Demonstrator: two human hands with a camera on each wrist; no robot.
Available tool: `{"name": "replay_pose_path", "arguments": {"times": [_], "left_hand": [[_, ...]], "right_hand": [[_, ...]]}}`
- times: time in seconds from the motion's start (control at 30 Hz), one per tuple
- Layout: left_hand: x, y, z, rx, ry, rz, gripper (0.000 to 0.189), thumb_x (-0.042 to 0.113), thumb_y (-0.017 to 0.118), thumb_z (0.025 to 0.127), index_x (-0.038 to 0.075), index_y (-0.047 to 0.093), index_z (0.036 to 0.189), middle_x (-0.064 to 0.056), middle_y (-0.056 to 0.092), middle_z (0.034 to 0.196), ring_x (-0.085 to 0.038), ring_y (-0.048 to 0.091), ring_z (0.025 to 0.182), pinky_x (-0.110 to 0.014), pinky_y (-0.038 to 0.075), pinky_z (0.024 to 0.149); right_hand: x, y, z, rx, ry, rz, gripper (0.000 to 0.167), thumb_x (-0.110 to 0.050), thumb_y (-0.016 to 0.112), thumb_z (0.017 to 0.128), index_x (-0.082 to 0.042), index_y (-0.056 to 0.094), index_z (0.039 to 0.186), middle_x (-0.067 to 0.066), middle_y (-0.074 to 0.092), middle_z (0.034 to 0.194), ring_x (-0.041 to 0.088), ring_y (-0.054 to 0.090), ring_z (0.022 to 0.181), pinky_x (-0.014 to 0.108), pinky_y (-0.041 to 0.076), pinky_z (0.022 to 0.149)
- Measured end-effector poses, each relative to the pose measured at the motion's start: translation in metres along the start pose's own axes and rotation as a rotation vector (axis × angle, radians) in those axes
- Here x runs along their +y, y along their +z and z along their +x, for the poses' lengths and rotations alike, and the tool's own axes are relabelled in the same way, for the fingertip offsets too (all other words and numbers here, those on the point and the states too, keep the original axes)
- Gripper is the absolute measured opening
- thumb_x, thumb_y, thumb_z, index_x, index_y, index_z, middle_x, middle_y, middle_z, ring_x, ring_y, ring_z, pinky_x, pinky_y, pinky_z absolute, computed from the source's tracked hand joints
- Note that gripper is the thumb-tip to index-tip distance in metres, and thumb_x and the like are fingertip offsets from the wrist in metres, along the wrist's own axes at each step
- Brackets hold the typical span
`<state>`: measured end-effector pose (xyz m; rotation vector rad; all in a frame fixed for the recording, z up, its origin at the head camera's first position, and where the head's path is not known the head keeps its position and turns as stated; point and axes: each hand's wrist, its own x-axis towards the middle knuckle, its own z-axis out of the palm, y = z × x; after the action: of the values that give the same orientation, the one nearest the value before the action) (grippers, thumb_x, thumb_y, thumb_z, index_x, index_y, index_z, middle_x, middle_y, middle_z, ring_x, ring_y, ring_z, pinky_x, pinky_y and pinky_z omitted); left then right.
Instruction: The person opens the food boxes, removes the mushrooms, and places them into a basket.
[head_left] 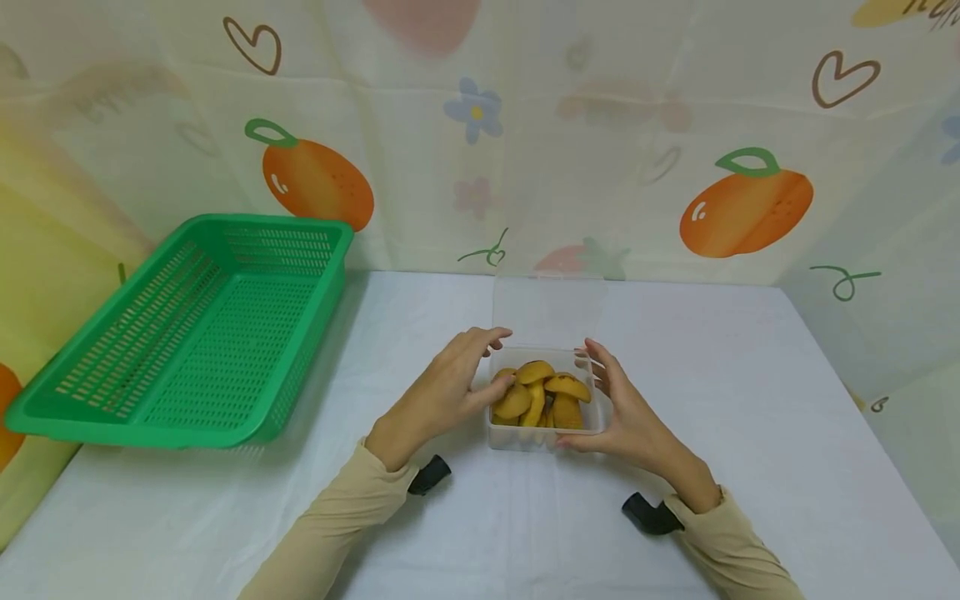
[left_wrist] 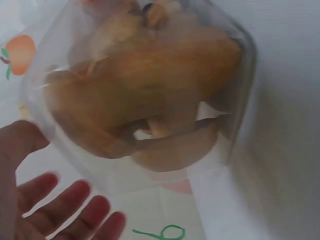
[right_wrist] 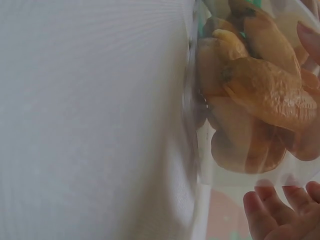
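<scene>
A clear plastic box (head_left: 525,440) filled with yellow-brown, mushroom-like pieces (head_left: 536,400) stands on the table. Its clear lid (head_left: 547,304) lies folded back behind it, faint against the cloth. At the box's left side is my left hand (head_left: 450,379), its thumb at the rim. In the left wrist view the fingers (left_wrist: 75,205) are spread apart from the wall. My right hand (head_left: 626,412) grips the right end of the box, with the thumb on the front and fingers towards the back corner. The right wrist view shows the pieces (right_wrist: 265,90) through the clear wall.
A green plastic basket (head_left: 300,358) with slotted sides sits at the left of the table. White cloth (head_left: 720,367) covers the table. Behind it hangs a curtain (head_left: 420,167) printed with oranges, hearts and flowers. Black wrist devices (head_left: 651,515) stick out from both beige sleeves.
</scene>
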<state>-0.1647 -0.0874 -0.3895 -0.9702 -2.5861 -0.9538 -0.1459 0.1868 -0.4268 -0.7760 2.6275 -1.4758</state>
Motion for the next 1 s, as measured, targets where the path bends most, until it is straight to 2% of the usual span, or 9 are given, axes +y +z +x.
{"name": "replay_pose_path", "arguments": {"times": [0.1,0.23,0.4,0.57,0.63,0.83,1.0], "left_hand": [[0.006,-0.005,-0.001,-0.106,-0.032,0.01,0.041,0.027,0.07,0.093,0.009,0.06,0.128,-0.005,0.066,0.115,-0.024,0.06,0.103,-0.035,0.054,0.086],[0.014,-0.01,-0.001,-0.236,-0.104,0.03,0.039,0.038,0.071,0.091,0.013,0.067,0.121,0.001,0.068,0.113,-0.02,0.058,0.104,-0.035,0.052,0.091],[0.018,-0.009,-0.001,-0.296,-0.141,0.056,0.047,0.045,0.074,0.087,0.014,0.067,0.121,0.004,0.069,0.117,-0.016,0.058,0.104,-0.033,0.052,0.092],[0.019,-0.008,-0.002,-0.292,-0.156,0.067,0.046,0.044,0.076,0.085,0.016,0.067,0.12,0.006,0.069,0.115,-0.015,0.059,0.097,-0.03,0.052,0.084],[0.02,-0.008,-0.001,-0.279,-0.141,0.089,0.044,0.044,0.076,0.085,0.016,0.068,0.118,0.006,0.07,0.113,-0.015,0.059,0.095,-0.029,0.052,0.081],[0.022,-0.009,-0.001,-0.191,-0.08,0.152,0.039,0.043,0.077,0.082,0.019,0.072,0.113,0.01,0.073,0.107,-0.012,0.059,0.091,-0.026,0.05,0.075],[0.023,-0.013,-0.001,-0.148,-0.079,0.114,0.037,0.039,0.077,0.083,0.019,0.072,0.114,0.009,0.073,0.109,-0.013,0.06,0.095,-0.028,0.053,0.078]], "right_hand": [[0.001,0.0,0.0,0.007,-0.005,0.002,0.126,-0.017,0.094,0.066,-0.015,0.009,0.159,0.02,0.035,0.153,0.042,0.034,0.142,0.064,0.034,0.111],[0.002,0.001,0.002,0.014,-0.02,0.002,0.128,-0.014,0.094,0.063,-0.015,0.009,0.159,0.022,0.038,0.151,0.041,0.036,0.141,0.064,0.035,0.11],[0.001,0.001,0.003,0.018,-0.018,0.007,0.129,-0.012,0.095,0.062,-0.013,0.009,0.159,0.024,0.039,0.148,0.04,0.037,0.139,0.063,0.035,0.11],[0.001,0.002,0.003,0.016,-0.004,0.015,0.128,-0.012,0.094,0.062,-0.012,0.01,0.159,0.025,0.039,0.148,0.04,0.038,0.138,0.064,0.035,0.11],[0.0,0.002,0.002,0.014,-0.001,0.019,0.127,-0.011,0.094,0.063,-0.011,0.011,0.158,0.025,0.039,0.148,0.04,0.038,0.138,0.064,0.034,0.111],[-0.002,0.002,0.001,0.002,0.002,0.023,0.122,-0.011,0.093,0.064,-0.008,0.013,0.156,0.023,0.035,0.152,0.038,0.038,0.14,0.058,0.033,0.112],[-0.002,0.001,0.0,-0.017,0.005,0.033,0.119,-0.012,0.093,0.066,-0.009,0.013,0.155,0.02,0.031,0.155,0.039,0.035,0.142,0.056,0.029,0.114]]}}
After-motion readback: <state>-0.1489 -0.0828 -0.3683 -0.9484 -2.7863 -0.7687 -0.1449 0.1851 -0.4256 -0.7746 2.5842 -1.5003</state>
